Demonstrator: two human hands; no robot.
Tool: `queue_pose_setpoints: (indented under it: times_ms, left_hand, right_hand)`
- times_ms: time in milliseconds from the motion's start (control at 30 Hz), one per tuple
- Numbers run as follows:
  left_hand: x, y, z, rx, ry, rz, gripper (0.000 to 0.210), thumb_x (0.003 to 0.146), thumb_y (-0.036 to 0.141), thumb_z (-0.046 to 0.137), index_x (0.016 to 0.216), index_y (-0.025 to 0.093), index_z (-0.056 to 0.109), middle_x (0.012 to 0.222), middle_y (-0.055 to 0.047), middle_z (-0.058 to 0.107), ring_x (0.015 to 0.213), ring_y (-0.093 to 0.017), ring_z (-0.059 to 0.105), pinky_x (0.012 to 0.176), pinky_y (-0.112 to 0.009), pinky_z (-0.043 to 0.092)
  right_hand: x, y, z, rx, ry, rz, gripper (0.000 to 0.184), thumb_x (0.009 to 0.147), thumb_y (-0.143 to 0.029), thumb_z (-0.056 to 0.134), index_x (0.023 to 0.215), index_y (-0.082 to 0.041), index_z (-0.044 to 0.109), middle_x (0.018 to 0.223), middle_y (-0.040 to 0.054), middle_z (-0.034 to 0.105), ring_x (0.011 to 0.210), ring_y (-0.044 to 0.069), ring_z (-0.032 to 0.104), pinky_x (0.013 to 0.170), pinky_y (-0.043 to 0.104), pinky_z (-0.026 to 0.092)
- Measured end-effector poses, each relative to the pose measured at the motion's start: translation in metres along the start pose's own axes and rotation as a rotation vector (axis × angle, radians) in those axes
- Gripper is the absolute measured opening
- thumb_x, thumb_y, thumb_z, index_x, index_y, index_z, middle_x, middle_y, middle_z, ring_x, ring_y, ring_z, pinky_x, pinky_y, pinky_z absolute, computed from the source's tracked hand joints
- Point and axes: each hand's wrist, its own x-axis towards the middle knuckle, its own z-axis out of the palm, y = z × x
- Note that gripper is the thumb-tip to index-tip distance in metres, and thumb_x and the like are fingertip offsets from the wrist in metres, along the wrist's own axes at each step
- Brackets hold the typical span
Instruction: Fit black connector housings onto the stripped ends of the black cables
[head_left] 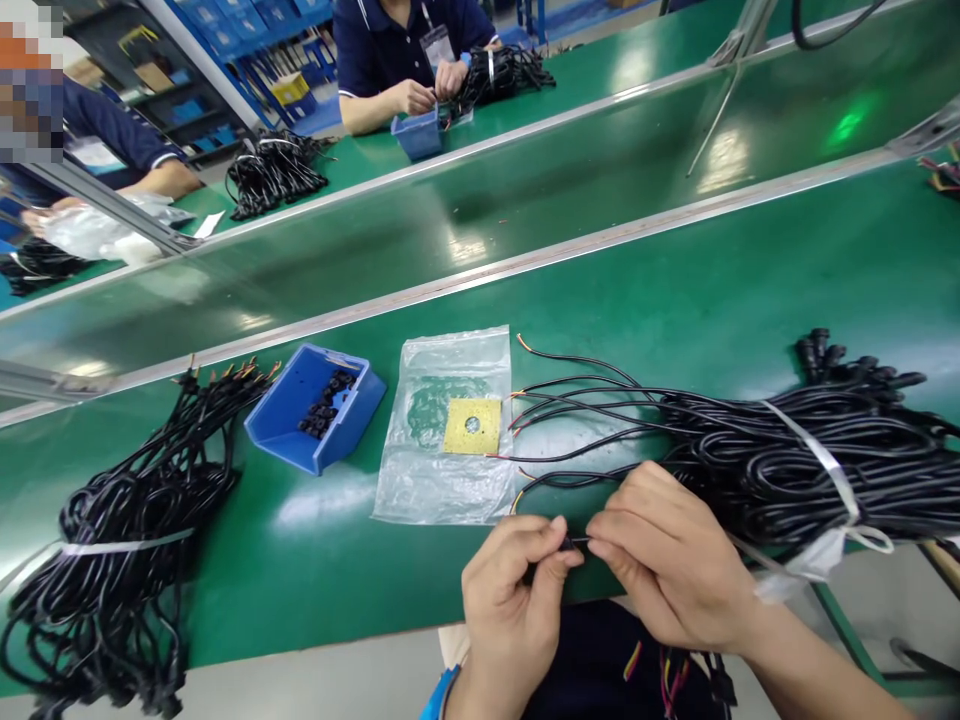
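Near the table's front edge my left hand (514,600) pinches a small black plastic part (568,545), mostly covered by the fingertips. Close beside it, my right hand (667,560) is closed on a thin black cable (580,541) that runs to the part. Whether the cable passes into the part cannot be made out. Behind my hands, several black cable ends (577,405) with coloured wires fan out from a tied cable bundle (780,450) on the right. A yellow sponge (457,440) with a hole lies on a clear plastic bag (442,490).
A blue bin (341,440) holds small black parts. Left of it lies another tied cable bundle (142,510). A metal rail (420,298) crosses behind. Beyond it, a person (409,60) handles cables over a blue bin (418,138). Loose coloured wires (667,670) hang below my right hand.
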Motion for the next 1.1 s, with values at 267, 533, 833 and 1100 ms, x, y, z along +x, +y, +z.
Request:
queue_pose_setpoints:
  times_ms: [267,533,833,1100]
  left_hand:
    - [-0.002,0.0001,-0.0003,-0.007,-0.014,0.006,0.03,0.077,0.001,0.072,0.1,0.021,0.075,0.082,-0.001,0.073,0.069,-0.014,0.068,0.064,-0.023,0.057]
    - [-0.0005,0.0038,0.005,-0.011,-0.006,-0.022,0.023,0.077,0.0,0.072,0.089,0.02,0.074,0.081,-0.001,0.073,0.068,-0.012,0.068,0.063,-0.021,0.056]
    - [-0.0018,0.0035,0.0001,-0.104,-0.007,-0.155,0.015,0.077,0.009,0.075,0.089,0.018,0.074,0.076,-0.002,0.069,0.064,-0.013,0.065,0.056,-0.02,0.053]
    - [-0.0007,0.003,0.0019,-0.084,-0.021,-0.141,0.012,0.079,0.011,0.074,0.089,0.018,0.073,0.076,-0.004,0.07,0.062,-0.014,0.064,0.056,-0.023,0.053]
  right_hand:
    - [0.0022,-0.0001,-0.0001,-0.007,-0.006,-0.01,0.013,0.091,-0.01,0.048,0.084,-0.015,0.058,0.068,0.0021,0.051,0.065,0.016,0.039,0.062,0.032,0.025]
    - [0.0042,0.0004,0.0024,0.015,-0.018,-0.014,0.017,0.09,-0.01,0.048,0.077,-0.016,0.057,0.066,0.0005,0.049,0.063,0.015,0.037,0.062,0.032,0.025]
    - [0.0037,-0.0018,0.0037,-0.082,0.02,-0.006,0.011,0.094,-0.015,0.051,0.093,-0.014,0.061,0.076,0.0043,0.06,0.071,0.016,0.047,0.067,0.033,0.031]
    - [0.0044,-0.0001,-0.0004,-0.046,-0.054,0.054,0.016,0.093,-0.013,0.047,0.083,-0.017,0.059,0.068,0.0009,0.052,0.066,0.015,0.042,0.065,0.032,0.028]
